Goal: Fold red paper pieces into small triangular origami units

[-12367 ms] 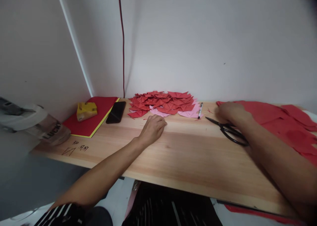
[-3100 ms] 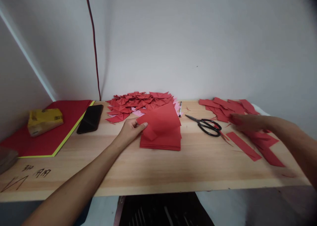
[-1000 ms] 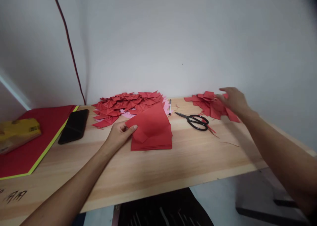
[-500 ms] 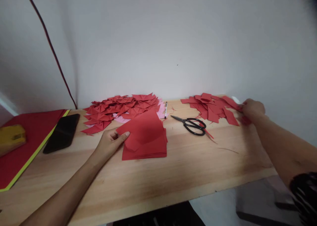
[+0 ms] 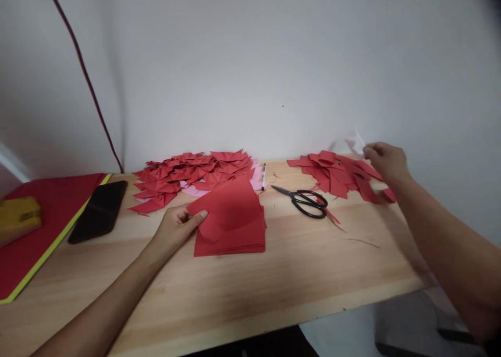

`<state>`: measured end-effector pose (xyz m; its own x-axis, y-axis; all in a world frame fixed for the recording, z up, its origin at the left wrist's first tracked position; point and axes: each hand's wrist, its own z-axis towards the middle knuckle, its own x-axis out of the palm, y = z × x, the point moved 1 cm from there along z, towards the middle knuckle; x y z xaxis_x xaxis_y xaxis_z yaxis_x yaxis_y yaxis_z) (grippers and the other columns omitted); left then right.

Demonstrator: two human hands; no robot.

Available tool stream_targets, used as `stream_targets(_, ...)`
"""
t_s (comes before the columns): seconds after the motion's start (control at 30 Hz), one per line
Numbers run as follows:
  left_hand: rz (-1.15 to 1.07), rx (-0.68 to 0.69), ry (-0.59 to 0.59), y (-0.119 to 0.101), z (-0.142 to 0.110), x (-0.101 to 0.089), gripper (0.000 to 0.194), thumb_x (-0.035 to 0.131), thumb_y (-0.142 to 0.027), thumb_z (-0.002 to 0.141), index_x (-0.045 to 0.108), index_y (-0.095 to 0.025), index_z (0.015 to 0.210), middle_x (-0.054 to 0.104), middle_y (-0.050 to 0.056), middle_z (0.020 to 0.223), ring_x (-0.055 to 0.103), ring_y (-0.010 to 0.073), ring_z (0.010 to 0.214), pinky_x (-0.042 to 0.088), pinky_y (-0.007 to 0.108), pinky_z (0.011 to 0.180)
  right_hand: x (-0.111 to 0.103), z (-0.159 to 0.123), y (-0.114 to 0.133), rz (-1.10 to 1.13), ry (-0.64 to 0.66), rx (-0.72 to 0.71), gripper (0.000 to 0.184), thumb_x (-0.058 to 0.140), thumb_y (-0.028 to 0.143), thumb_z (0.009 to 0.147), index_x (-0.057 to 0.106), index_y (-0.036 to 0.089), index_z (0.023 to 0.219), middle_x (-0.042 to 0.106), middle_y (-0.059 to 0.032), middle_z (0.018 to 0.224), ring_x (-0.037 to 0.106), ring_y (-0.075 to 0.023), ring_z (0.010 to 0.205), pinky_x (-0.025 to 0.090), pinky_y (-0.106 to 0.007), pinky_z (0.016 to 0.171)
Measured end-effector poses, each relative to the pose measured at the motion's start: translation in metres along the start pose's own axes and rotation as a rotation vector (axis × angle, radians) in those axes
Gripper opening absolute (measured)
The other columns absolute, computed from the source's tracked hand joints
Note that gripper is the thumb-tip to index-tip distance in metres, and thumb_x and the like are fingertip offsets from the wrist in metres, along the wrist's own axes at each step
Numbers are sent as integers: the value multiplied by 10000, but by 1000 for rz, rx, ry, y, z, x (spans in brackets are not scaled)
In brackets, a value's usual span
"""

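Note:
My left hand (image 5: pixel 181 222) pinches the left edge of a red paper sheet (image 5: pixel 230 205), thumb on top. The sheet's corner is lifted and bends over a stack of red paper squares (image 5: pixel 235 250) on the table. Over at the right, my right hand (image 5: pixel 385 161) is closed, fingertips pinching a thin white piece (image 5: pixel 355 143) that looks like paper or film; it is blurred. Below that hand lies a loose pile of red paper pieces (image 5: pixel 332 171). Black-handled scissors (image 5: pixel 301 199) lie between the stack and this pile.
Folded red paper shapes (image 5: pixel 195 169) are heaped along the wall over pink paper (image 5: pixel 257 177), beside a white marker (image 5: pixel 263 177). At left are a black phone (image 5: pixel 97 211), a red board with yellow edging (image 5: pixel 50 221) and a yellow tool (image 5: pixel 19 218). A cord (image 5: pixel 84 75) hangs by the wall.
My right hand has risen and moved left from the far right of the table, bringing the white piece up. My left hand keeps its pinch on the red sheet.

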<state>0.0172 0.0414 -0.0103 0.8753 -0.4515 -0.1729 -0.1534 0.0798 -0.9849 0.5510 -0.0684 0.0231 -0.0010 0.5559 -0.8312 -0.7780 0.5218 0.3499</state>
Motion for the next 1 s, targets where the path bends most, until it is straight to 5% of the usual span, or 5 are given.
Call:
stream_targets(0.17,-10,33,31,4,0,-2,368,753,-471,720,738,-115,812,758,74,830,650,181,699,511,266,646,22,-14,64,60,-9,-199,342,373,342,940,637,178,1084,667,-137,1176,588,-240,1065,399,-331,976)
stream_targets(0.3,-36,47,50,5,-1,-2,376,737,-466,745,738,-107,854,761,82,858,658,185,719,514,272,669,39,-22,92,104,137,-362,211,506,273,878,678,216,987,702,-107,1115,592,-266,1083,425,-372,971)
stream_targets(0.53,-169,28,38,1,-1,0,352,766,-423,734,737,-100,873,758,88,862,670,187,758,516,275,712,25,-52,146,371,99,-343,419,346,427,979,672,182,1072,680,-142,1173,603,-278,1119,444,-440,971)
stream_targets(0.77,-328,35,69,1,-2,4,353,798,-391,703,734,-93,882,753,88,842,673,172,751,519,273,731,34,-147,245,1045,926,-260,580,516,677,848,683,195,1125,724,-97,1122,678,-263,971,529,-401,861)
stream_targets(1.0,-372,36,37,5,2,3,375,820,-406,655,703,-95,829,740,76,776,654,154,670,501,252,637,47,-167,258,1033,952,-19,498,760,615,662,696,141,802,743,-88,761,678,-229,680,531,-333,615)
